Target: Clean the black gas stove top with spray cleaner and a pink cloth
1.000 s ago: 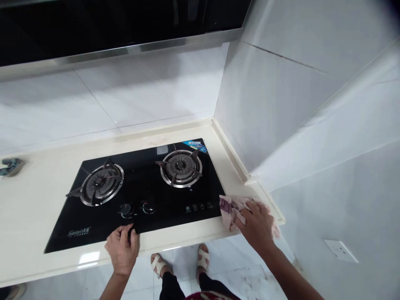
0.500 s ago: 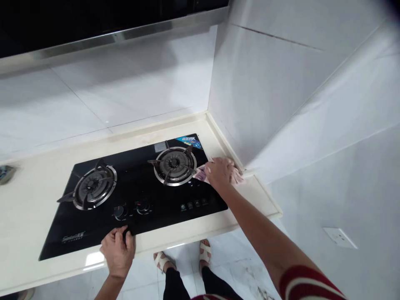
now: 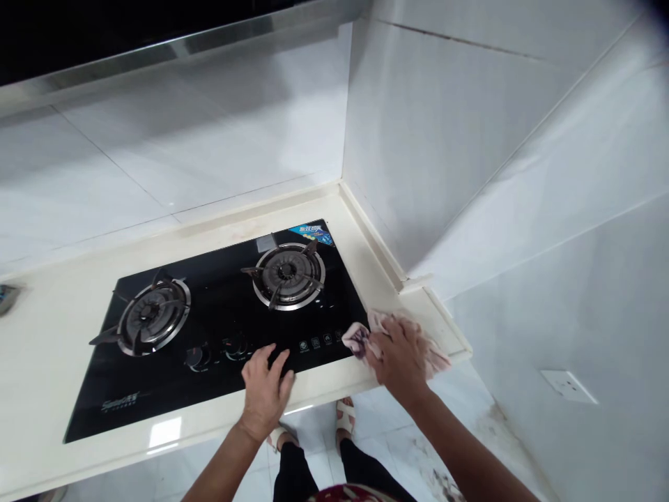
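A pinkish cleaning cloth (image 3: 433,357) lies bunched under my right hand (image 3: 401,354), which grips and presses it on the counter by the front right corner of the gas hob (image 3: 219,300). One dark-patterned fold of it reaches over the hob's glass. My left hand (image 3: 265,389) has its fingers apart and holds nothing; it hovers at or rests on the hob's front edge, right of the control knobs (image 3: 235,347). Behind it sits the right burner (image 3: 288,275), and the left burner (image 3: 152,315) is farther away. Both carry dark pan supports.
The cream counter (image 3: 42,362) surrounds the hob, with a raised lip (image 3: 373,233) along the tiled walls. A range hood (image 3: 172,52) overhangs the back. A small object (image 3: 8,296) stands at the far left. A wall socket (image 3: 568,385) is at right.
My right hand has drawn the cloth toward me, from beside the right burner to the front right corner. My left hand has shifted right along the front edge, and its fingers have spread.
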### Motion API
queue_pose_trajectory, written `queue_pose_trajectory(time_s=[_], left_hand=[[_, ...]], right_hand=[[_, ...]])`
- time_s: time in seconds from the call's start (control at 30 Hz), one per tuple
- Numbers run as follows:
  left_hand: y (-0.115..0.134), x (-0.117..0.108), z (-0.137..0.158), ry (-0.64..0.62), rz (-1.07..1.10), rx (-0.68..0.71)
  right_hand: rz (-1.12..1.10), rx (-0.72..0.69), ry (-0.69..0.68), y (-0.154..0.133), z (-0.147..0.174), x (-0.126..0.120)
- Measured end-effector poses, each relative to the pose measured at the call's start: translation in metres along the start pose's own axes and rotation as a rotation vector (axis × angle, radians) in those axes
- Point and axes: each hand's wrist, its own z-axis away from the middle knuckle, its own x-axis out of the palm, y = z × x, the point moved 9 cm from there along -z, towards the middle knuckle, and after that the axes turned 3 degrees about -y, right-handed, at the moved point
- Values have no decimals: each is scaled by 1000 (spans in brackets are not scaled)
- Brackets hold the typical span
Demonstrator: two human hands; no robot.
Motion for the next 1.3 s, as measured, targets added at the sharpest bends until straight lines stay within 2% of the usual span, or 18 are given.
queue_pose_trajectory(time_s=[0.1, 0.2, 0.33, 0.43, 0.53, 0.73, 0.87, 0.97, 1.07, 1.13, 1.2, 1.23, 1.3], left_hand=[[13, 8, -8, -12, -36, 57], [14, 7, -7, -2, -46, 61], [13, 4, -6, 0, -56, 61], [15, 4, -7, 1, -63, 60], [15, 5, -9, 0, -73, 51], [15, 5, -9, -5, -77, 46], [15, 6, -10, -7, -95, 38], [16, 7, -9, -16, -113, 51], [15, 8, -8, -15, -131, 75], [15, 7, -7, -9, -135, 89], [15, 7, -7, -9, -133, 95], [14, 7, -7, -9, -132, 92], [15, 6, -7, -9, -127, 82]], right_hand=[[-1, -55, -31, 8, 24, 4], [4, -49, -8, 26, 7, 0], [36, 198, 163, 68, -42, -16], [31, 316, 220, 77, -57, -18], [21, 281, 211, 58, -45, -13], [-79, 101, 267, 17, 9, -13], [-90, 59, 206, -14, 31, -7], [-152, -34, 65, -69, 41, 11], [-248, -256, -52, -140, 50, 30], [-281, -379, -62, -167, 55, 34], [-297, -446, -32, -166, 57, 33], [-299, -450, -10, -154, 56, 31], [-268, -374, 39, -107, 50, 25]])
